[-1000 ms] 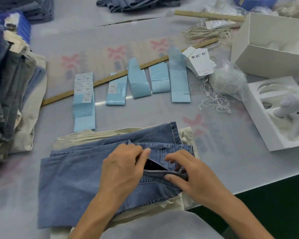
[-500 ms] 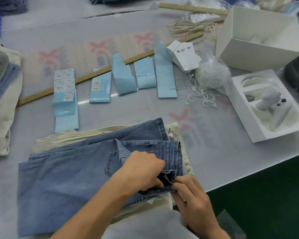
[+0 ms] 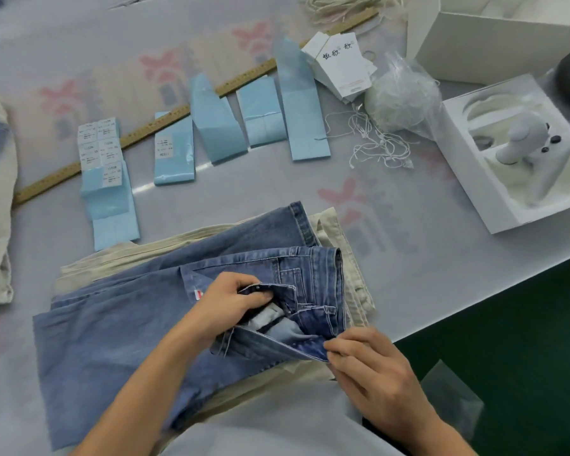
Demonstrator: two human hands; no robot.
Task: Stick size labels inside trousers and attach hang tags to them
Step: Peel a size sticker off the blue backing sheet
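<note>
Folded blue denim trousers lying on a stack of cream cotton trousers at the near edge of the pale plastic-covered worktop. Left hand with grip closed, pinching the upper flap of the waistband; right hand with grip closed too, pinching the lower waistband edge, opening spread between them and pale lining showing inside. Further back, a row of light-blue backing strips with white size labels lying across a long wooden ruler. Near the strips' right end, white card hang tags, with loose white string loops just beside. White open cardboard box at the right edge.
</note>
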